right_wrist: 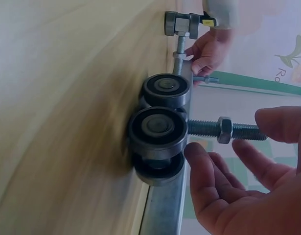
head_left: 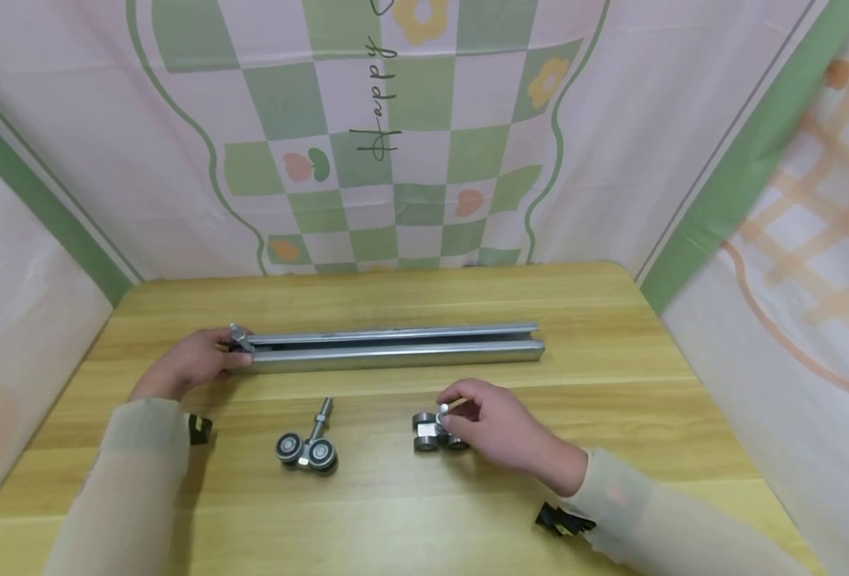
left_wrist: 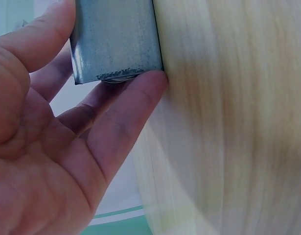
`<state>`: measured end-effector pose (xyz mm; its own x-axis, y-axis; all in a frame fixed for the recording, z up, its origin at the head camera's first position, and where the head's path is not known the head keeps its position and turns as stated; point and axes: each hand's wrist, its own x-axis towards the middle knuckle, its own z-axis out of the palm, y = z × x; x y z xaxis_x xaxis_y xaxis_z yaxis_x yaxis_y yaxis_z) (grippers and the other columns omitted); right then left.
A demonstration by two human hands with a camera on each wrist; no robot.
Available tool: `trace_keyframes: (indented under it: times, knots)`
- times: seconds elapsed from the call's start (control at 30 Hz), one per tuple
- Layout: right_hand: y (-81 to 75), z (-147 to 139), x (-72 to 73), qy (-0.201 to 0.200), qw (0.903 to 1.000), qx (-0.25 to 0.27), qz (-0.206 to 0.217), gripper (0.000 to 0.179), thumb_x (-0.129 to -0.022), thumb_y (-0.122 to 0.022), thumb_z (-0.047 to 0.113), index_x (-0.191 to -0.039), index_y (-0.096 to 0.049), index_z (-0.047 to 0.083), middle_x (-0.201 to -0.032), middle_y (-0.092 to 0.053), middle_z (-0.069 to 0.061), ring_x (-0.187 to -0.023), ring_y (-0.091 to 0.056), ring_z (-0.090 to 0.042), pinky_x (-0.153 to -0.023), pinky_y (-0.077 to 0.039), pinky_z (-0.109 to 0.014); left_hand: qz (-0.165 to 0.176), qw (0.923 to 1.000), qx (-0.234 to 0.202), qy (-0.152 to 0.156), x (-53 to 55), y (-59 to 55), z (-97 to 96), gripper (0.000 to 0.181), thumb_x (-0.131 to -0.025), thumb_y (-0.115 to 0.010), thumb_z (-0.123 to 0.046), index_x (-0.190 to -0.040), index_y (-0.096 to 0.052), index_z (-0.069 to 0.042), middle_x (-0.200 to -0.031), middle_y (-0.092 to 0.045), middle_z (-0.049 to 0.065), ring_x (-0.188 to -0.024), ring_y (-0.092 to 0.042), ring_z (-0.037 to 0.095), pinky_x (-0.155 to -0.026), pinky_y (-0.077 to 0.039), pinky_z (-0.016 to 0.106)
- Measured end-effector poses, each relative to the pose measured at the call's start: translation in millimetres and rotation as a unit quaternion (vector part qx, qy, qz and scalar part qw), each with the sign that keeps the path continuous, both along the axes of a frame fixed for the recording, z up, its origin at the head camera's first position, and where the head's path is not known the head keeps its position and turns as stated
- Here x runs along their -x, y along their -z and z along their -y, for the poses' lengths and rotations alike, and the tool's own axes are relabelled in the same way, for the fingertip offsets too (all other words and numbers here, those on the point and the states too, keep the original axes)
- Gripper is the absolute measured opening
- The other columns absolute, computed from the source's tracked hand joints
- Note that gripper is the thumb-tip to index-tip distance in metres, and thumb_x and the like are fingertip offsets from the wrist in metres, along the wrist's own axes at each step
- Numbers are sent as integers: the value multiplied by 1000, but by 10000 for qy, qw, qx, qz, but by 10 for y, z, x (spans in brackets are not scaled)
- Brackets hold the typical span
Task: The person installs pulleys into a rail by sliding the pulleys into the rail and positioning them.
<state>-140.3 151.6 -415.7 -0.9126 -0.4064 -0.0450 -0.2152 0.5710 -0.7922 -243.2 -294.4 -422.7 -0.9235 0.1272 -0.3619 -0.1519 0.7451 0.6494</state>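
Note:
A C-shaped metal rail (head_left: pixel 395 358) lies across the table, its slot facing up. My left hand (head_left: pixel 197 358) holds its left end, thumb on the near side; in the left wrist view a fingertip touches the lower edge of the rail end (left_wrist: pixel 116 41). A threaded bolt (head_left: pixel 238 336) sticks up from the slot there; what carries it is hidden. My right hand (head_left: pixel 499 424) pinches the bolt of a roller trolley (head_left: pixel 426 432) standing on its wheels, bolt upright. The right wrist view shows a nut (right_wrist: pixel 224 129) midway on that bolt.
A second roller trolley (head_left: pixel 306 450) lies on its side left of the first, its bolt pointing towards the rail. Patterned cloth (head_left: pixel 366 160) hangs behind the wooden table (head_left: pixel 366 528) and along both sides. Black straps (head_left: pixel 564 522) hang at the wrists.

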Motion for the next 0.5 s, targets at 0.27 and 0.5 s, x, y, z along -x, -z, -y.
trace_keyframes:
  times: [0.27,0.5]
  knots:
    - [26,-19,-5,-70,9975,-188,-674,21,-93,-72,26,-109,-72,13,-101,-65,9,-90,-63,-10,-79,-54,-32,5,10000,-6,-11,0,-3,5,57,-96,-68,-35,-143,-51,-7,-144,-41,28,-121,-48,42,-98,-41,57]
    - [38,1,-32,-297,9785,-678,-1928,21,-94,-72,22,-111,-72,10,-101,-67,8,-85,-61,-5,-73,-55,-29,13,10000,-16,-9,1,-5,3,58,-96,-68,-33,-143,-50,-6,-144,-41,29,-121,-48,41,-97,-45,54]
